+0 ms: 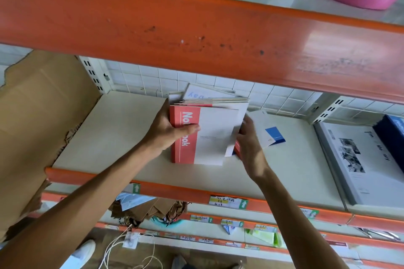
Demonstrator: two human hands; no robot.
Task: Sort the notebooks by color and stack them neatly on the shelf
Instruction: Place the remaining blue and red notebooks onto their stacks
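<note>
Your left hand (168, 131) is clamping the red notebook (185, 137), printed "Notebook", on the shelf (113, 129). Your right hand (249, 137), fingers loosely curled, is touching its right edge. Open shelf lies left; a blue-and-white notebook (269, 131) lies right.

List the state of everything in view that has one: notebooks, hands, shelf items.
Red notebook stack: flat on the shelf, edges uneven.
Left hand: grip closed on the stack's left edge, thumb on top.
Right hand: against the stack's right edge, blurred.
Blue notebook: flat, apart to the right.
Grey book: flat, closed.
</note>
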